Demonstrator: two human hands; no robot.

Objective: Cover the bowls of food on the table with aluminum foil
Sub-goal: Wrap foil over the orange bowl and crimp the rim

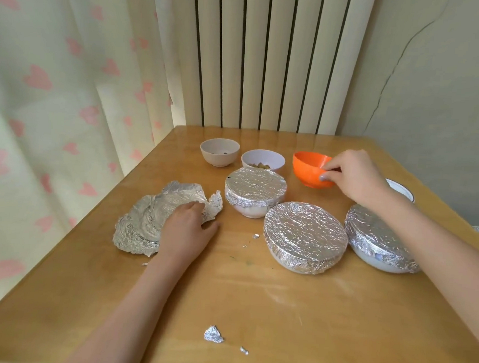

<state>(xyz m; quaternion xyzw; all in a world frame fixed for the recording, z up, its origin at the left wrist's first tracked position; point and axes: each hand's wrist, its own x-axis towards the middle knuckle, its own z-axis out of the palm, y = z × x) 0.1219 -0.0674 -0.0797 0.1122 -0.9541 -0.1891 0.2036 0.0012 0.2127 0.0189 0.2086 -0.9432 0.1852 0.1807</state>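
— Foil scraps lie nearest us: a small crumpled silver foil scrap (214, 334) and a tinier bit beside it on the bare wooden table (281, 310). Do we count those as anything?

— No, just offcuts, we judge. Further in, we see three bowls done: the wide foil-covered white bowl in the middle (305, 237), the foil-covered white bowl at the right edge (380, 243) partly behind our right forearm, and the smaller foil-covered white bowl behind them (254, 190). On all three the foil is drawn flat over the top and folded down round the rim.

— And the loose sheet?

— The crinkled loose sheet of aluminum foil (152, 218) lies flat on the table to the left, well apart from any uncovered bowl. Our left hand (187, 228) rests on its near right part, fingers curled over the foil edge; whether they really pinch it we cannot tell.

— What is left, then?

— Farther back, our right hand (353, 180) pinches the rim of the small orange plastic bowl (310, 170), thumb outside, fingers inside, the bowl tilted toward us. Its contents are hidden. Behind stand two open bowls: the pale lilac bowl with yellowish food (263, 159) and the beige bowl with a few dark bits (219, 151). A white dish with a dark rim (402, 190) peeks out past our right wrist.

— So roughly half done, we judge: three covered, three or four still bare.
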